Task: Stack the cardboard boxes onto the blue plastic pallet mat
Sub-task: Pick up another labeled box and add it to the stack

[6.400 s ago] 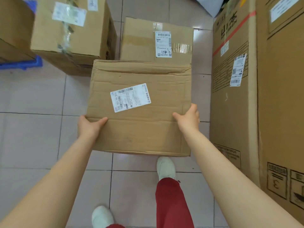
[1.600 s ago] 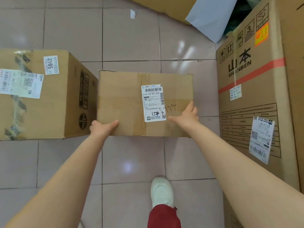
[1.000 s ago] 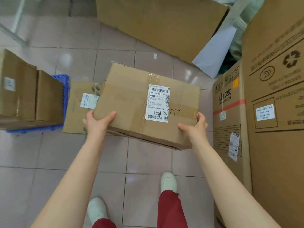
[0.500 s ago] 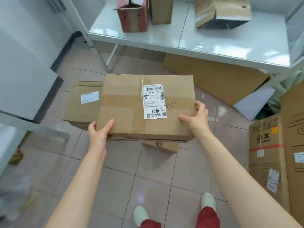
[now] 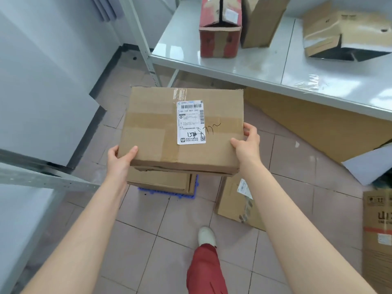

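I hold a brown cardboard box (image 5: 157,134) with a white shipping label at chest height. My left hand (image 5: 120,159) grips its near left corner and my right hand (image 5: 247,145) grips its right edge. Directly below it, a second cardboard box (image 5: 161,181) rests on the blue plastic pallet mat (image 5: 167,193), of which only the front edge shows. The held box hides most of the lower box and the mat.
Another taped box (image 5: 237,202) lies on the tiled floor right of the mat. A white metal shelf (image 5: 265,66) carries a red box and open cartons ahead. A flat cardboard sheet (image 5: 318,126) leans under it. Tall printed boxes (image 5: 377,230) stand at right; a grey shelf rail (image 5: 42,177) at left.
The view has swung left and forward. The held box now hangs over the box on the blue mat, whose edge has come into sight. Both hands keep their grip.
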